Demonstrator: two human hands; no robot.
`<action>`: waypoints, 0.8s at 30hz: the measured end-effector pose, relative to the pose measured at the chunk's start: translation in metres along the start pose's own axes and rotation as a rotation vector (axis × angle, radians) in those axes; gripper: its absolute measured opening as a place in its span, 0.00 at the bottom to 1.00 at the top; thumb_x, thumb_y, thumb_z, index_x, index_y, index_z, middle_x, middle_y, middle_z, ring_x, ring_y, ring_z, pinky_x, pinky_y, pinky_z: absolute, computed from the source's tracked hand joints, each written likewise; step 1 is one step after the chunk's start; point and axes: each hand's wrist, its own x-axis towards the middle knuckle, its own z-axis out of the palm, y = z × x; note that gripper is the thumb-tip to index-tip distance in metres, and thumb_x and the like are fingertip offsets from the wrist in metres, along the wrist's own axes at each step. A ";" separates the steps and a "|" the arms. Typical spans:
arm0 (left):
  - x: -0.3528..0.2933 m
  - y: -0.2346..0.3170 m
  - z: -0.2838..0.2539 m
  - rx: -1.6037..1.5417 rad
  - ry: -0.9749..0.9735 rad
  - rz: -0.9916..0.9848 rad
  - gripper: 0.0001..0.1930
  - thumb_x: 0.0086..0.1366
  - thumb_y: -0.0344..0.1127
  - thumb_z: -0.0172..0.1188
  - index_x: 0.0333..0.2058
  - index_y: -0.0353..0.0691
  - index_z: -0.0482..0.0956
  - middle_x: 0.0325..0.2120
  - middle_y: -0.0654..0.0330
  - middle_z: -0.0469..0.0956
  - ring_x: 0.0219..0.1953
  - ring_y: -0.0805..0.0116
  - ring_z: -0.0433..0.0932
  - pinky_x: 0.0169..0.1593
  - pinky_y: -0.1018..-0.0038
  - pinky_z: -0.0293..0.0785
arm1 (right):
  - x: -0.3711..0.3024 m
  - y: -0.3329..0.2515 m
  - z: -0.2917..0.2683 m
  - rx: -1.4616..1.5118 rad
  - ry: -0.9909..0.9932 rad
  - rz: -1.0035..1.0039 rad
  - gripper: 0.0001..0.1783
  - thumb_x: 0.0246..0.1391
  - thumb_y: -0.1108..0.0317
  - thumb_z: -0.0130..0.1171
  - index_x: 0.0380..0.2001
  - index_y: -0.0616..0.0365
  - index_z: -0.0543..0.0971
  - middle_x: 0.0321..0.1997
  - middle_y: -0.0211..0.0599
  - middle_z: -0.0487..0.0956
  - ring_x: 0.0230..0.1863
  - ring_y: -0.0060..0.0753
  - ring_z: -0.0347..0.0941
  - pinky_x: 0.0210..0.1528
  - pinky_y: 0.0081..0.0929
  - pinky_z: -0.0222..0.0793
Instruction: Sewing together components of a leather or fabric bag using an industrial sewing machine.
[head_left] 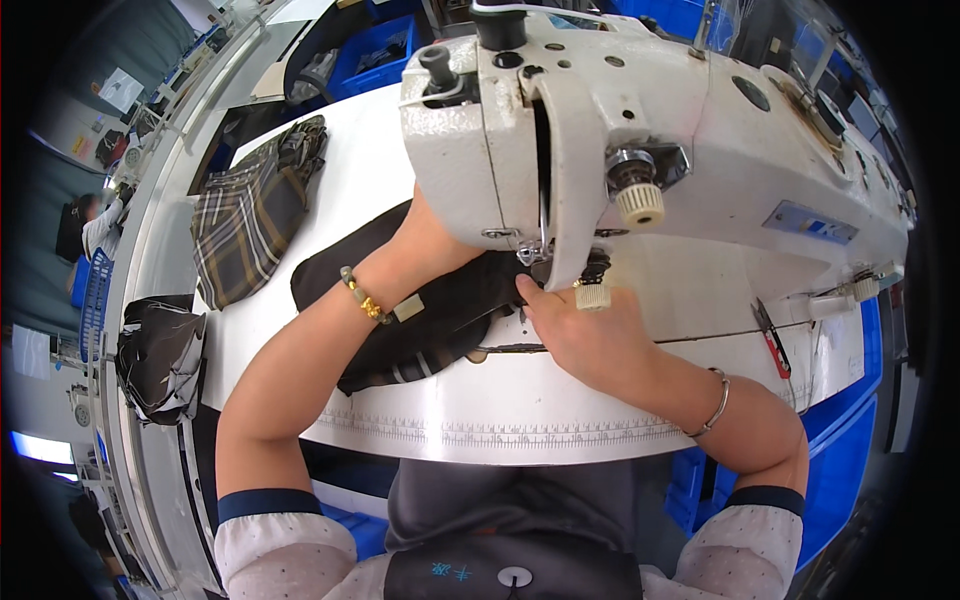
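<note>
A black fabric piece (335,265) with a strip of plaid along its lower edge lies under the needle area of a white sewing machine (455,150). My left hand (435,238) reaches over the fabric, its fingers hidden behind the machine head. Close to the presser foot (535,252), my right hand (595,335) is closed at the fabric's right edge. Its thumb and finger press together there, while the other fingers are partly covered by the machine. A small pale tag or patch (408,307) shows on the fabric beside my left wrist.
Plaid fabric pieces (250,225) lie at the table's far left, with a dark fabric bundle (160,360) beside the edge. Red-handled thread snips (772,342) rest on the right. A ruler strip (550,434) follows the near edge. Blue bins (375,55) stand behind; another person (98,222) is far left.
</note>
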 end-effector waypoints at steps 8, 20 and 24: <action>-0.004 0.079 -0.076 0.281 -0.619 -0.330 0.22 0.56 0.35 0.67 0.52 0.46 0.81 0.49 0.58 0.80 0.57 0.57 0.74 0.64 0.52 0.64 | -0.008 0.009 0.008 -0.050 -0.058 -0.012 0.19 0.56 0.61 0.64 0.49 0.56 0.82 0.27 0.28 0.79 0.23 0.30 0.75 0.20 0.31 0.62; -0.031 0.063 -0.053 0.181 -0.535 -0.131 0.16 0.54 0.27 0.60 0.43 0.44 0.85 0.40 0.66 0.84 0.41 0.62 0.81 0.48 0.70 0.75 | -0.001 -0.001 -0.002 0.116 0.058 -0.044 0.18 0.48 0.69 0.61 0.45 0.57 0.82 0.17 0.33 0.76 0.15 0.33 0.74 0.16 0.36 0.66; -0.033 0.059 -0.041 0.213 -0.429 -0.123 0.13 0.52 0.27 0.61 0.38 0.45 0.85 0.30 0.62 0.83 0.35 0.60 0.81 0.38 0.66 0.77 | -0.006 -0.002 0.002 0.115 -0.017 -0.085 0.24 0.48 0.69 0.60 0.51 0.59 0.82 0.13 0.29 0.73 0.12 0.30 0.70 0.14 0.32 0.62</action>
